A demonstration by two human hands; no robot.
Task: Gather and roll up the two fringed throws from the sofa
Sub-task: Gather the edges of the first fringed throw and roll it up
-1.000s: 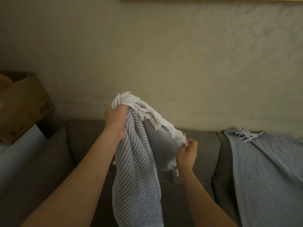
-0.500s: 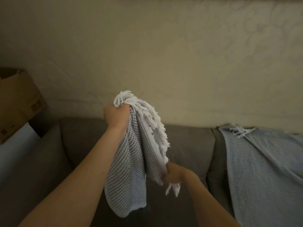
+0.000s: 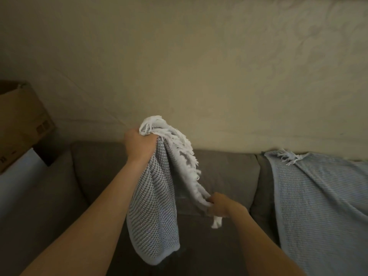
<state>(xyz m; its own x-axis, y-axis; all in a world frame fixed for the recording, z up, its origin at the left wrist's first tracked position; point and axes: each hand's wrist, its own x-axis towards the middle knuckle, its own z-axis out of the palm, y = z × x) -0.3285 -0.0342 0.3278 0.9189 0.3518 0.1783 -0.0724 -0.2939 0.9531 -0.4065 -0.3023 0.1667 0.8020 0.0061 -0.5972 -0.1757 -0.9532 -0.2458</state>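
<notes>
The grey-and-white waffle-knit throw with the white fringe hangs off the cushions in front of the middle of the grey fabric sofa, its lower end dangling over the seat. Your left hand is clenched round one bunched, fringed corner, held up level with the top edge of the sofa back. Your right hand sits lower and nearer the seat, fingers curled round the same fringed edge, with a tuft of fringe poking out below the fist. You look to be at the gathering step on the first throw, with no rolling begun. The next move probably calls for evening up that fringed edge between your fists, so the cloth hangs flat enough to roll without the tassels catching. The second, pale blue ribbed throw with a white fringe lies draped over the right end of the sofa, from the back's top edge down onto the seat, untouched. Beyond the sofa's left end, a brown cardboard box carries dark printed marks, too small and dim to read, and neither throw shows a label
</notes>
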